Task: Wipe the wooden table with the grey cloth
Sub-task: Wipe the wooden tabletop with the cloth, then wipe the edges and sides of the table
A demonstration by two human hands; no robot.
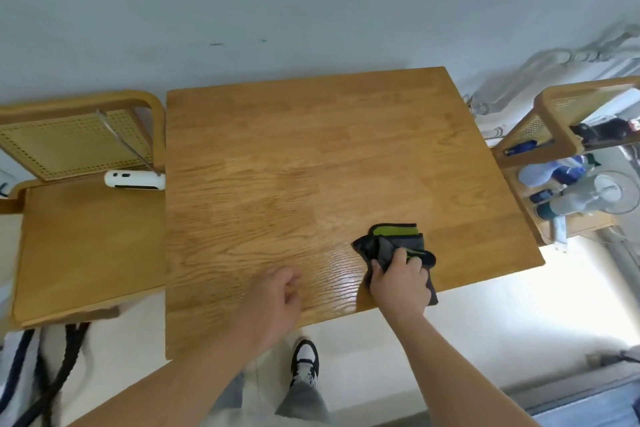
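The wooden table [311, 156] fills the middle of the head view, its near edge just in front of me. A crumpled grey cloth [384, 246] with a green patch lies on the table's near right part. My right hand [398, 282] rests on the cloth's near side, fingers curled into the fabric and gripping it. My left hand [277, 295] hovers over the table's near edge to the left of the cloth, fingers loosely curled, holding nothing.
A wooden chair [79, 243] with a cane back stands left of the table, a white device [135, 179] on its seat. On the right, another chair [554, 128] carries bottles and a small fan [606, 192]. My shoe [304, 362] shows on the pale floor.
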